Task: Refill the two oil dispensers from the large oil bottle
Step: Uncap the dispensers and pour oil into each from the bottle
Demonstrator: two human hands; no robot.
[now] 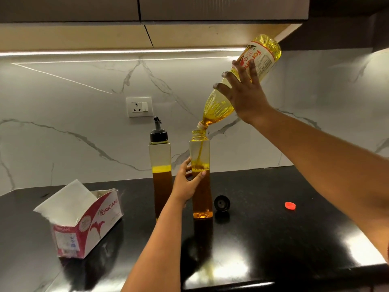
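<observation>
While oil streams from the tipped bottle [242,89], the right hand [246,95] clasps its middle and the left hand [187,182] steadies the open dispenser [201,178].

The bottle hangs high at right, neck just over the dispenser's mouth, a thin stream falling inside. It looks nearly full, so likely heavy, its soft plastic prone to flex; a grip around the waist near the label seems soundest. The dispenser, tall, narrow and probably glass, would tip easily and may be slick with oil, hence fingers wrapped about its mid-height. The capped dispenser [160,175] stands just left, about two-thirds full. A black cap [222,203] and red cap [290,205] lie right on the counter [273,239]; a tissue box [84,220] sits near left.
</observation>
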